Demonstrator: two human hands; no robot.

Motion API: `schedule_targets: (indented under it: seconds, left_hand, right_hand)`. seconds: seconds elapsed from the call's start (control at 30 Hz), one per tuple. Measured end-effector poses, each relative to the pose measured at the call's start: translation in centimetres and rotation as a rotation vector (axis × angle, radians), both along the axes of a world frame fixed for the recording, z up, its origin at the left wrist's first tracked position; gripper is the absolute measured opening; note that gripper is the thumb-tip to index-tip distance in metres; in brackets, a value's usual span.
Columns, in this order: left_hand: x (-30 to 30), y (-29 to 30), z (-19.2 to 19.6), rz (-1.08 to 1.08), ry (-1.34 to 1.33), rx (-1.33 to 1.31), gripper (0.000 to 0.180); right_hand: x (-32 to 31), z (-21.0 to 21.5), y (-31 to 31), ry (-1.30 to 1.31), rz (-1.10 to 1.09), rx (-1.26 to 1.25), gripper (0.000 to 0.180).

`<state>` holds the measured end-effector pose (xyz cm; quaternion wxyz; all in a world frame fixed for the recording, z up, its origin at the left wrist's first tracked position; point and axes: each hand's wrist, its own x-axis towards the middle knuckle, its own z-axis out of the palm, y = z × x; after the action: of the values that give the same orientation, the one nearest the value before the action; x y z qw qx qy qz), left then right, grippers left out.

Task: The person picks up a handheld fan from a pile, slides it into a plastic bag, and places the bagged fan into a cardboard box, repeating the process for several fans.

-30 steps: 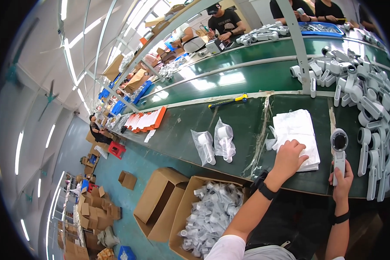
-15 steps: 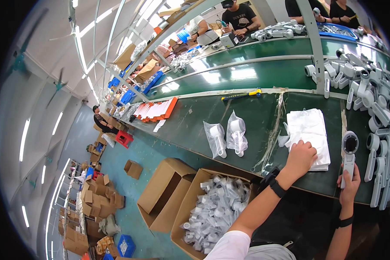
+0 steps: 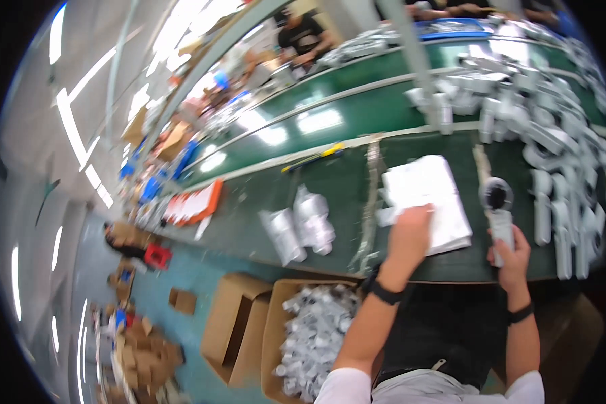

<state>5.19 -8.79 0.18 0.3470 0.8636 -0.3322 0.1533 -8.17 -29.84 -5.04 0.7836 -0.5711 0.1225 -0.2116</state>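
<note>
While our left hand (image 3: 409, 232) rests with bunched fingers on the stack of white bags (image 3: 434, 182), blur keeps us from telling whether it pinches one. Right of the stack, our right hand (image 3: 512, 254) is closed around the handle of a grey round-headed device (image 3: 499, 221), head up. Left of the stack lie two bagged devices (image 3: 313, 225); farther right of it, loose grey devices (image 3: 561, 222) are heaped. Nearer us and left of the stack, a carton (image 3: 273, 326) holds wrapped pieces (image 3: 316, 330). We judge that light fingertip pressure best separates the thin top layer, and a low, steady grip leaves the round head unobstructed.
</note>
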Motion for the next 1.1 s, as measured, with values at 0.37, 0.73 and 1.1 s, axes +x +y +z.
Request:
schedule_targets:
  seconds: [0.37, 0.73, 1.1]
  left_hand:
    - [-1.3, -0.2, 2.1, -0.049, 0.022, 0.013, 0.030]
    - [-0.8, 0.0, 1.3, -0.120, -0.010, 0.242, 0.013]
    - [-0.5, 0.6, 1.4, -0.009, 0.264, -0.066, 0.017]
  right_hand:
    - [-0.9, 1.0, -0.5, 0.030, 0.011, 0.115, 0.043]
    - [-0.7, 1.2, -0.2, 0.034, 0.021, 0.103, 0.046]
    - [-0.8, 1.3, -0.1, 0.029, 0.016, 0.099, 0.045]
